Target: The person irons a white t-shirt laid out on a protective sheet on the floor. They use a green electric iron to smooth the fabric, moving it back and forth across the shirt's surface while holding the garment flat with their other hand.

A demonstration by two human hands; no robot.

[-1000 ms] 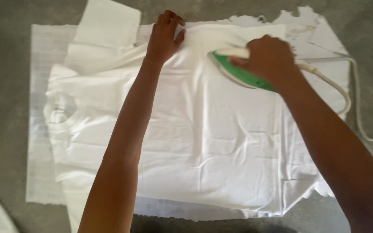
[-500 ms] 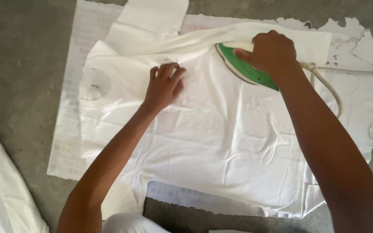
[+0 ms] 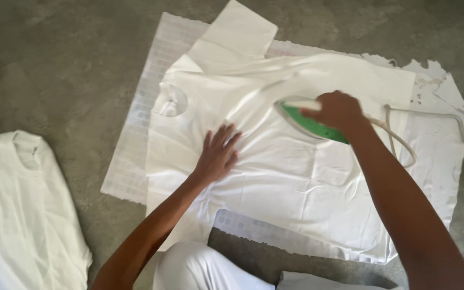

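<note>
Since a moment ago our left hand (image 3: 218, 156) has slid nearer along the shirt (image 3: 296, 177), fingers spread flat on it; farther right, our right hand (image 3: 336, 110) grips the green iron (image 3: 310, 122) on the shirt's middle.

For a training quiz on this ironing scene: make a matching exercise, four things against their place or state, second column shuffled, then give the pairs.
Things:
1. iron
2. left hand
3. second white shirt
4. cord

Places or states:
A. lying apart on the floor at the left
B. gripped by the right hand
C. trailing off to the right
D. pressed flat on the spread white shirt

Pairs: 1-B, 2-D, 3-A, 4-C
</note>
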